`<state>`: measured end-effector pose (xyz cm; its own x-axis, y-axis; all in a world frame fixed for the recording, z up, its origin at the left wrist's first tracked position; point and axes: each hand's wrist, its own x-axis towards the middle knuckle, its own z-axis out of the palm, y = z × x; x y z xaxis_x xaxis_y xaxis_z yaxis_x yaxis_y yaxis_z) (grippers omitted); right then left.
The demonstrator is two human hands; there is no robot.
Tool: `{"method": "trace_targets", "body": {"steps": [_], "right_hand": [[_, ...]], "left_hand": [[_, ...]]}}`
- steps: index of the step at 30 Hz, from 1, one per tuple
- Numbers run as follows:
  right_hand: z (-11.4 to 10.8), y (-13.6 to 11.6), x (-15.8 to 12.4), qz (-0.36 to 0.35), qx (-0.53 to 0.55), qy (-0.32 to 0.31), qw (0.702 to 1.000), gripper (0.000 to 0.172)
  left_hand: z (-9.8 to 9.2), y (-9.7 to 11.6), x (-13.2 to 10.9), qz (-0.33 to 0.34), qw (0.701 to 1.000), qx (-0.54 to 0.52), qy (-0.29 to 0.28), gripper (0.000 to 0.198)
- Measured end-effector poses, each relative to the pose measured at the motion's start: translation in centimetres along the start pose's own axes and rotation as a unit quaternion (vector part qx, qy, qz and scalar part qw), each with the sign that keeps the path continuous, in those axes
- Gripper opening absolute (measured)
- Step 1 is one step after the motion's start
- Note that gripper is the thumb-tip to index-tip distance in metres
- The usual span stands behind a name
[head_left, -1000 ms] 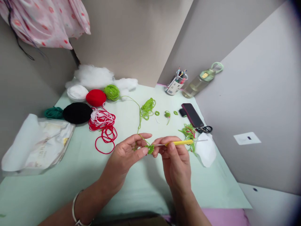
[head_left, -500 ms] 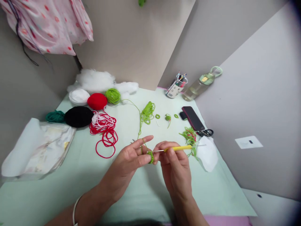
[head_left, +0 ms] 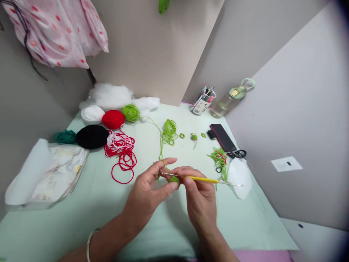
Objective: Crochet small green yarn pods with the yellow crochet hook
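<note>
My left hand (head_left: 148,189) pinches a small green crochet piece (head_left: 173,179) between thumb and fingers, its index finger stretched out with green yarn (head_left: 164,165) over it. In my right hand (head_left: 200,196) is a crochet hook (head_left: 204,179) with a yellow grip, held like a pen. The hook's metal tip points left, just above the crochet piece and by the yarn. From my left hand the strand runs up beside a loose green yarn heap (head_left: 169,131) towards the green yarn ball (head_left: 131,113).
Red (head_left: 113,119), white (head_left: 92,114) and black yarn balls (head_left: 92,137) lie at the left, before white stuffing (head_left: 111,95). Small green crochet pieces (head_left: 193,136) lie mid-table. To the right are a phone (head_left: 223,137), scissors (head_left: 240,153), a pen cup (head_left: 203,102) and a bottle (head_left: 230,100).
The hook has slid left past the crochet piece, and its rear end has tilted down. My right hand has shifted slightly left. The crochet piece has turned in my left hand.
</note>
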<state>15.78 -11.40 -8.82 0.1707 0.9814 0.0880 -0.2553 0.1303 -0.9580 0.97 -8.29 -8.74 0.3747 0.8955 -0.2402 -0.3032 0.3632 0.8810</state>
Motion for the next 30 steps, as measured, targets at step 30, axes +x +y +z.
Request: {"method": "trace_targets", "body": {"steps": [30], "right_hand": [[-7.0, -7.1, -4.5, 0.033, 0.162, 0.04, 0.985, 0.027]], "left_hand": [[0.3, 12.6, 4.2, 0.303, 0.853, 0.416, 0.09, 0.017]]}}
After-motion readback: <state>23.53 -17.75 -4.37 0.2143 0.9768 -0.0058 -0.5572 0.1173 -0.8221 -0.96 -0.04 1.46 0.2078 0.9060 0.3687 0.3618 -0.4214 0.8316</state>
